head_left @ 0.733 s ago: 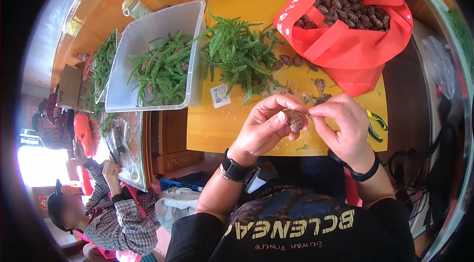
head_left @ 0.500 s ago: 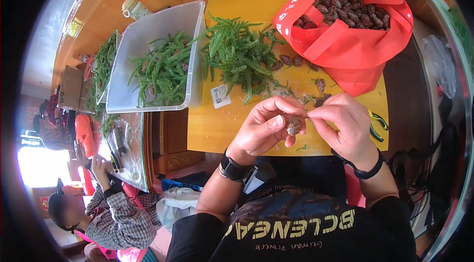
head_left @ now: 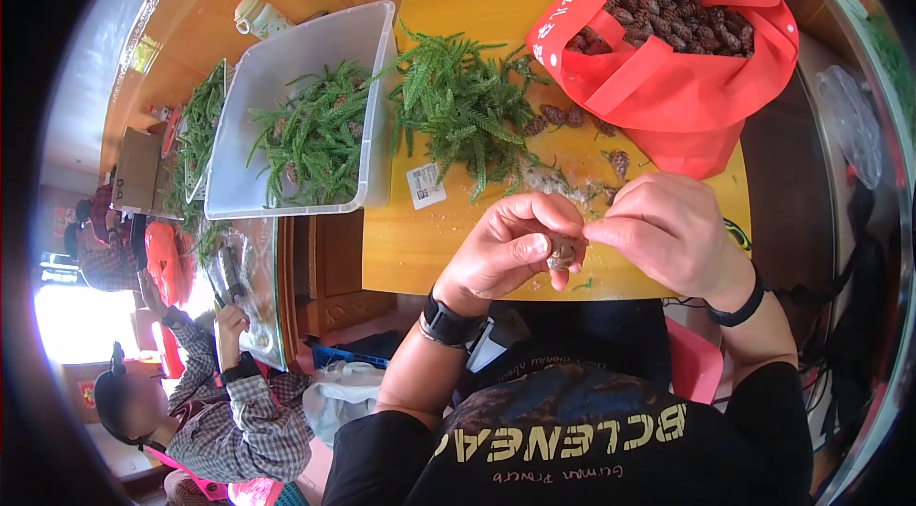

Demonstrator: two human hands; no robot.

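Observation:
My left hand [head_left: 515,244] is closed on a small brown pine cone [head_left: 565,252], held above the near edge of the yellow table [head_left: 429,263]. Close against the cone's upper end, my right hand [head_left: 673,234] pinches with thumb and forefinger; what lies between those fingertips is too small to make out. Beyond my hands, a pile of green needle sprigs [head_left: 463,105] lies on the table. Several loose pine cones [head_left: 553,115] are scattered to its right. A red fabric bag [head_left: 668,115] full of pine cones [head_left: 677,15] stands at the far right.
A clear plastic bin [head_left: 377,124] with green sprigs and cones stands left of the pile. A white label [head_left: 426,185] lies beside it. Pliers [head_left: 738,235] are partly hidden behind my right hand. At lower left, a person in a checked shirt [head_left: 243,420] works at another table.
My right hand and forearm have swung outward to the right, covering more of the pliers. The cone has tilted slightly in my left hand. The other person's hand has shifted right.

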